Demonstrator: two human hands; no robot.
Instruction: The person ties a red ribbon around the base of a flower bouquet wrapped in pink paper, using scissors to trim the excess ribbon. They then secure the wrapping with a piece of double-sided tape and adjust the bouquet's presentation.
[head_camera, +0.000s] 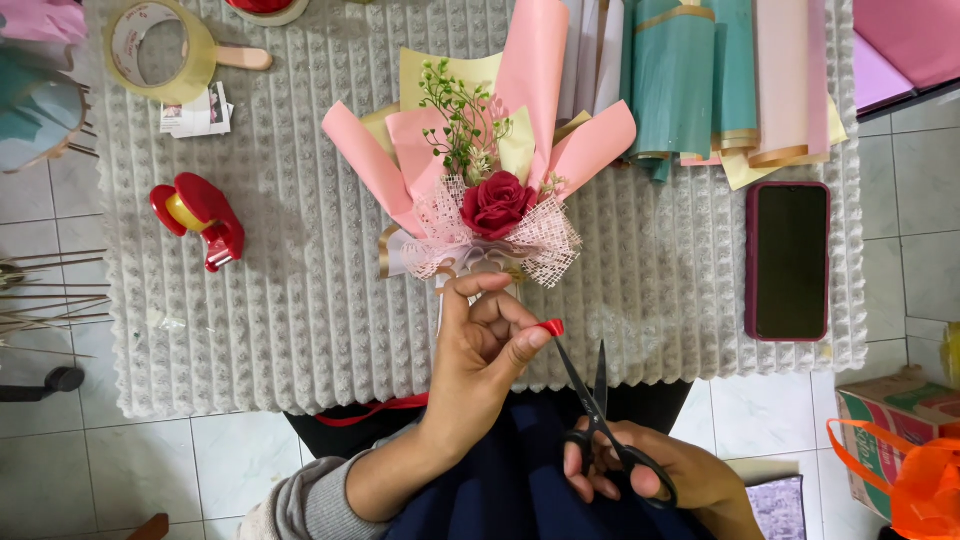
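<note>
Ribbon (551, 327), red and narrow, is pinched at its end between thumb and forefinger of the left hand (480, 350), just off the near edge of the white textured mat (300, 300); its length is seen trailing back under the wrist as a red strand. Along the left edge of the mat, a roll of clear tape (160, 50) is seen at the far corner, with small printed cards (197, 112) beside it and a red tape dispenser (200, 218) lying nearer. At the middle of the mat a small bouquet (485, 190) is laid, wrapped in pink and pale yellow paper, with a dark red rose (496, 203), green sprigs and white netting; its stem end is gripped by the lower fingers of the left hand. Black scissors (600, 420) are held in the right hand (660, 475), fingers closed through the handles, blades parted and pointed toward the ribbon end without touching it. Toward the far right corner, rolls of teal and pink wrapping paper (700, 80) are stacked, and a phone in a dark red case (788, 260) is laid near the right edge.
</note>
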